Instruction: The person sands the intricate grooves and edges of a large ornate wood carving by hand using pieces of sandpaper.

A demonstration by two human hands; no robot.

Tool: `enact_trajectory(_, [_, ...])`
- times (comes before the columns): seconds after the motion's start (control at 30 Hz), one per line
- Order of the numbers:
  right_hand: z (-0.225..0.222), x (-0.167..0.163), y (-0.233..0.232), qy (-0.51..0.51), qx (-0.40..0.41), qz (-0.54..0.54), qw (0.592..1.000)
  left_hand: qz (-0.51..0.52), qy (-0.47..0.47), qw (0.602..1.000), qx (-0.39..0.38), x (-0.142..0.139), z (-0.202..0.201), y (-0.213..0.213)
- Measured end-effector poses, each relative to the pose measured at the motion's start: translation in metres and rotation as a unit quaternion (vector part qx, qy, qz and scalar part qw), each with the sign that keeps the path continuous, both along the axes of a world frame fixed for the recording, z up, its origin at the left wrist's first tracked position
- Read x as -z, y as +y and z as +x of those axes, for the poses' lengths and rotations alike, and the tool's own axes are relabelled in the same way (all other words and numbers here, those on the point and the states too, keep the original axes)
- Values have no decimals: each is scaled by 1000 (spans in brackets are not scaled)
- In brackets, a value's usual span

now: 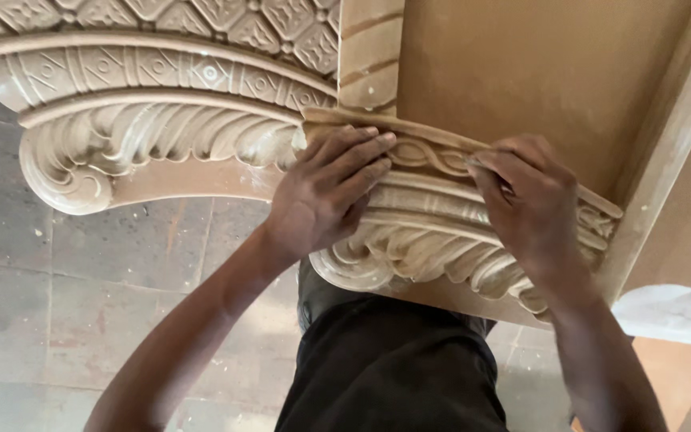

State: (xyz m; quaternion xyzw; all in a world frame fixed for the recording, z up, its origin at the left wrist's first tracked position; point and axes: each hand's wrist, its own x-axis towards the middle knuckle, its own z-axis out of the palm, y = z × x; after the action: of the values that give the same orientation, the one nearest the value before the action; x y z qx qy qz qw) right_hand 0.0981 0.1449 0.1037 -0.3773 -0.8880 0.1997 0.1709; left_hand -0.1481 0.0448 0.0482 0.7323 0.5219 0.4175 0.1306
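A carved wooden moulding (429,240) with leaf scrolls and a twisted band runs across the middle, fixed to a flat brown panel (521,72). My left hand (325,192) lies flat on the moulding's left end, fingers spread over its top edge. My right hand (525,200) has its fingers curled and pressed against the twisted band near the right end; whether something small is under the fingers is hidden. A matching carved piece (145,120) with leaf scroll and patterned bands extends to the left.
A ribbed vertical post (369,52) stands between the two carved pieces. A pale frame edge (665,152) runs down the right. Below lies a stone tile floor (81,304). My dark clothing (393,368) fills the bottom centre.
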Motion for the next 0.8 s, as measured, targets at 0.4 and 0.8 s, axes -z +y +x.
enact_trajectory(0.4, [-8, -4, 13, -56, -55, 15, 997, 9, -2, 1000, -16, 9, 3, -3])
enact_trajectory(0.8, [8, 3, 7, -42, -49, -21, 998, 20, 5, 999, -26, 13, 7, -4])
